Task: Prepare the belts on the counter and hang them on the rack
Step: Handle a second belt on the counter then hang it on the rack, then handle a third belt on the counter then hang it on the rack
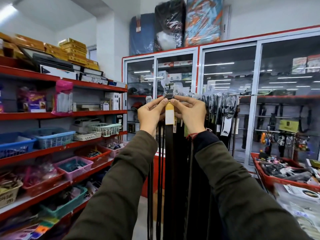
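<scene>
Two hands are raised at chest height before the rack of hanging belts (pixel 214 108). The left hand (pixel 151 115) and the right hand (pixel 191 114) each pinch, thumb against forefinger, the top of one dark belt (pixel 168 153) just under its single metal buckle (pixel 168 91). One yellow-and-white tag (pixel 169 113) hangs between them. The strap drops straight down; three thin dark straps (pixel 159 170) hang to its left

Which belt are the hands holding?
Look in front of the glass cabinet, at the bunch of dark hanging belts. It's the belt pinched by both hands at the top, the only one with a yellow-and-white tag under its silver buckle.
</scene>
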The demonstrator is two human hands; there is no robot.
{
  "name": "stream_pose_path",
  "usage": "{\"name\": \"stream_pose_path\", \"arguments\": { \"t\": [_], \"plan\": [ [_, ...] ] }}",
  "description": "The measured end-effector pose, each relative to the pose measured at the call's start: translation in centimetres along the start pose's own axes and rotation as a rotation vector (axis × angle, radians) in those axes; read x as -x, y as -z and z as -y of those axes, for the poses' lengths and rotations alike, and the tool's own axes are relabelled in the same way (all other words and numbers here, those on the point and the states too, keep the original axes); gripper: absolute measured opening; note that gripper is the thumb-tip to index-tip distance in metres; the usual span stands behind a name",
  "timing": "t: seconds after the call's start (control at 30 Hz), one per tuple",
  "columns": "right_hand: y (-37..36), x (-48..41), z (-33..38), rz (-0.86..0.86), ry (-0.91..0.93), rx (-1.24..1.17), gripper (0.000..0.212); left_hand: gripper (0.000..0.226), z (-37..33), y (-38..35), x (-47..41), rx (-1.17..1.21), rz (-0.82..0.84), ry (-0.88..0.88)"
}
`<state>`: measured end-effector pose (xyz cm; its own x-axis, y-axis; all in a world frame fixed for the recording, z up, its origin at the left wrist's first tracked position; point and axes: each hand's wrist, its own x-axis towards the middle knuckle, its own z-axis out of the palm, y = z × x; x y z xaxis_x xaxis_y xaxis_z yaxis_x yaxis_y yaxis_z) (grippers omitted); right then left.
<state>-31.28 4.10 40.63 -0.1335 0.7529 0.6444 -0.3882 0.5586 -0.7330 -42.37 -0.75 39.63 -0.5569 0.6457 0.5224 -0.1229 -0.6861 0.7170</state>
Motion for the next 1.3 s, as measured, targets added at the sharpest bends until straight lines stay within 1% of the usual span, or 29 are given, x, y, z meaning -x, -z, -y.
{"name": "stream_pose_path", "arguments": {
  "t": [0.2,0.27,0.33,0.4,0.47,0.5,0.6,0.7,0.77,0.87,1.1,1.3],
  "plan": [
    [0.5,-0.5,-1.3,-0.013,-0.064,0.02,0.022,0.029,1.2,0.2,-0.8,-0.041,0.014,0.078],
    [0.7,-0.6,-2.0,-0.022,-0.076,0.061,0.024,0.031,1.8,0.2,-0.9,-0.056,0.021,0.108],
    [1.0,-0.7,-2.7,-0.023,-0.077,0.116,0.025,0.033,2.7,0.3,-1.1,-0.093,0.023,0.101],
    [1.3,-0.8,-3.8,-0.011,-0.051,0.213,0.031,0.035,3.9,0.5,-1.6,-0.242,0.008,-0.002],
    [1.7,-0.5,-4.6,0.003,0.031,0.41,0.045,0.037,5.2,0.5,-1.4,-0.485,-0.01,-0.155],
    [1.9,-0.1,-5.0,0.014,0.084,0.51,0.047,0.039,5.8,0.5,-0.9,-0.579,-0.007,-0.224],
    [3.4,2.1,-6.3,0.007,0.218,0.698,0.044,0.049,7.9,0.5,1.2,-0.781,0.052,-0.384],
    [5.9,4.5,-8.3,-0.072,0.343,0.932,0.042,0.057,10.4,0.9,3.3,-1.027,0.063,-0.509],
    [7.9,6.0,-9.6,-0.12,0.37,1.124,0.047,0.06,11.7,0.9,5.0,-1.173,0.083,-0.583],
    [11.1,8.5,-10.6,-0.145,0.349,1.263,0.052,0.06,13.9,0.4,8.0,-1.234,0.179,-0.652],
    [20.5,14.9,-12.3,-0.144,0.162,1.495,0.054,0.058,20.7,-2.8,16.0,-1.216,0.378,-0.524],
    [29.2,20.7,-12.8,-0.147,-0.033,1.596,0.056,0.057,26.3,-6.9,23.2,-1.206,0.56,-0.408]
  ]
}}
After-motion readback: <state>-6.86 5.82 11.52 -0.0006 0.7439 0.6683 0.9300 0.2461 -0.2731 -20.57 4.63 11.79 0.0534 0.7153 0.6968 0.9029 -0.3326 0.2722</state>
